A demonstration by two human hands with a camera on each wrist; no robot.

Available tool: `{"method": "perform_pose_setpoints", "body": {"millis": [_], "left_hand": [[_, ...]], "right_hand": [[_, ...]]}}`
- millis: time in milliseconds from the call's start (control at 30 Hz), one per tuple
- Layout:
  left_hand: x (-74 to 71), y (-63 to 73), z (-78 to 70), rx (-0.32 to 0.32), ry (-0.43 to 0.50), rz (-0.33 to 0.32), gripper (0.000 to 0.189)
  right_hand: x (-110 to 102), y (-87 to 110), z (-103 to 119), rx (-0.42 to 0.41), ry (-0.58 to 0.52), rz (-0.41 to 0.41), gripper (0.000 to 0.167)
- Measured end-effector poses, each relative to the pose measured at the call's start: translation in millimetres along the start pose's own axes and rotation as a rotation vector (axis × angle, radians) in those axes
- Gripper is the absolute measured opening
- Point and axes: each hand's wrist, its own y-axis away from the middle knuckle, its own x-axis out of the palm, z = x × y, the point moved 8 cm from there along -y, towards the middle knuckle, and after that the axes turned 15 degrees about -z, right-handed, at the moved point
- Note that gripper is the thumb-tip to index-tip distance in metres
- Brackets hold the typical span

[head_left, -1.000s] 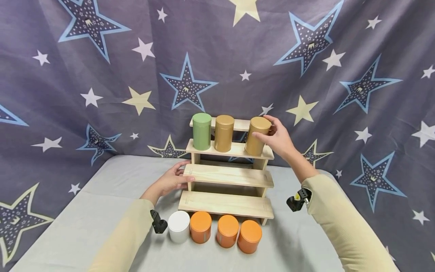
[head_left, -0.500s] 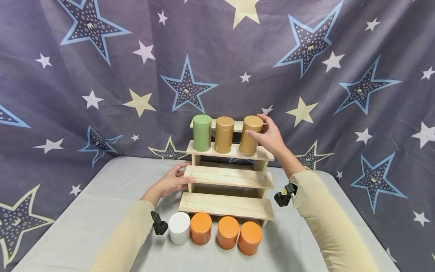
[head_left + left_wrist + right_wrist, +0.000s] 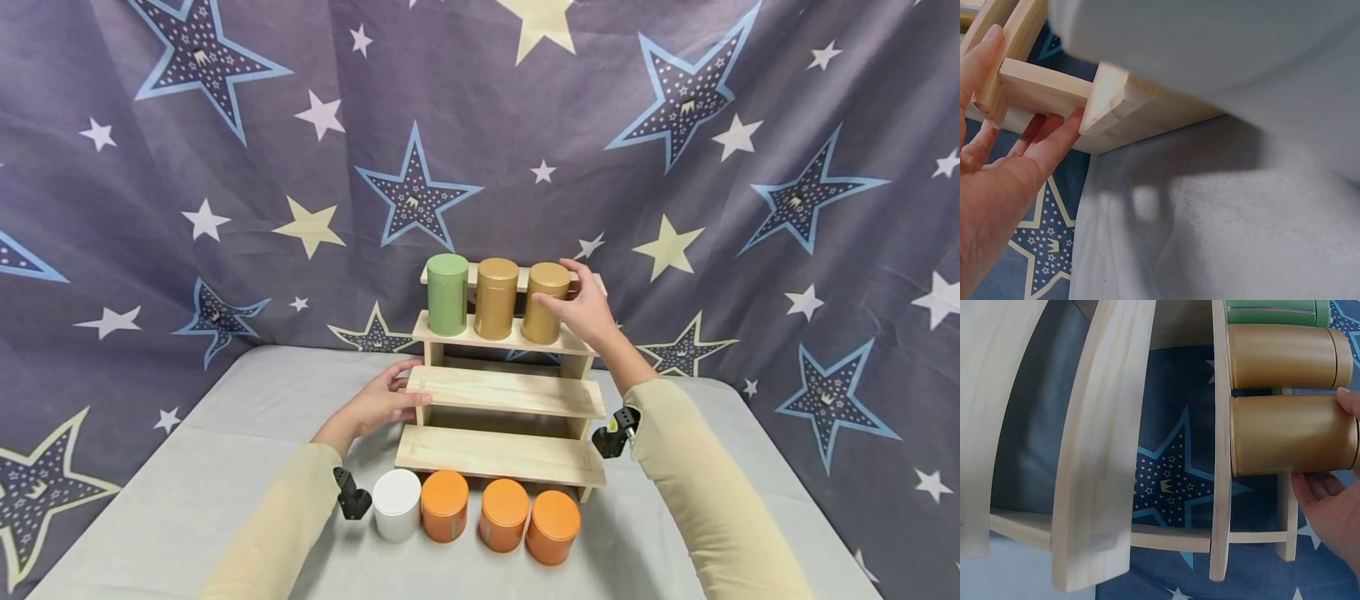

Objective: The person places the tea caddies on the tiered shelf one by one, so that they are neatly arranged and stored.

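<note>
My right hand [image 3: 585, 310] grips the upper part of a gold tin canister [image 3: 1294, 434], thumb on one side and fingers on the other. That tin stands upright on the third board of a stepped wooden display rack [image 3: 502, 392]. Just left of it is a second gold canister [image 3: 495, 298], with a narrow gap between them in the right wrist view. A green canister [image 3: 447, 294] stands at the left end of the same board. My left hand [image 3: 381, 398] holds the rack's left side, thumb on a board end and fingers against the side piece [image 3: 1047, 87].
In front of the rack, a white canister [image 3: 397, 505] and three orange canisters, including a rightmost one [image 3: 553, 527], stand in a row on the grey cloth-covered table [image 3: 225, 467]. A star-patterned curtain [image 3: 480, 100] hangs close behind the rack.
My right hand has brought the gold canister leftward along the board, nearer the other gold one. The left hand has kept its hold on the rack.
</note>
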Motion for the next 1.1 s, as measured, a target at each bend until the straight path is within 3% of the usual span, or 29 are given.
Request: {"method": "perform_pose_setpoints", "body": {"millis": [600, 1100], "left_hand": [[0.3, -1.1, 0.5, -0.025, 0.007, -0.015, 0.086], [1.7, -0.4, -1.2, -0.008, 0.018, 0.012, 0.083]], "right_hand": [[5.1, -3.7, -10.4, 0.019, -0.083, -0.031, 0.079], [5.9, -2.4, -11.2, 0.039, -0.088, -0.027, 0.08]]}}
